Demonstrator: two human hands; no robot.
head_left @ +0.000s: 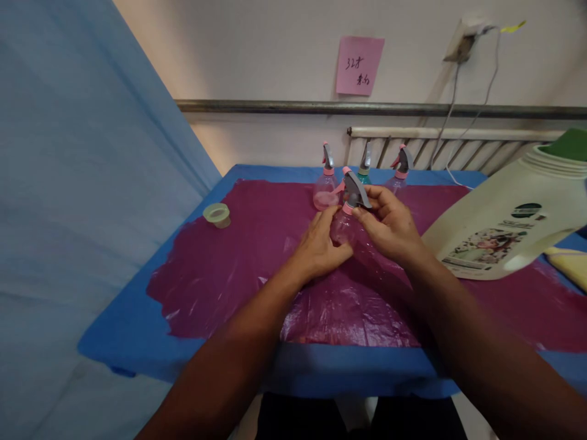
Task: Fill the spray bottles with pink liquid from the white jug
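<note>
A small clear spray bottle (345,223) with a grey and pink trigger head stands on the purple plastic sheet (220,269) in the middle of the table. My left hand (317,249) wraps round the bottle's body from the left. My right hand (389,225) grips the trigger head and neck from the right. Behind it stand three more spray bottles: a pink-tinted one (325,183), a teal one (365,166) and another clear one (400,167).
A large white detergent jug (504,220) with a green cap lies tilted at the right. A pale green cap (217,214) sits at the left on the sheet. Blue cloth covers the table (132,342) and hangs at the left. A radiator, rail and pink note are on the wall.
</note>
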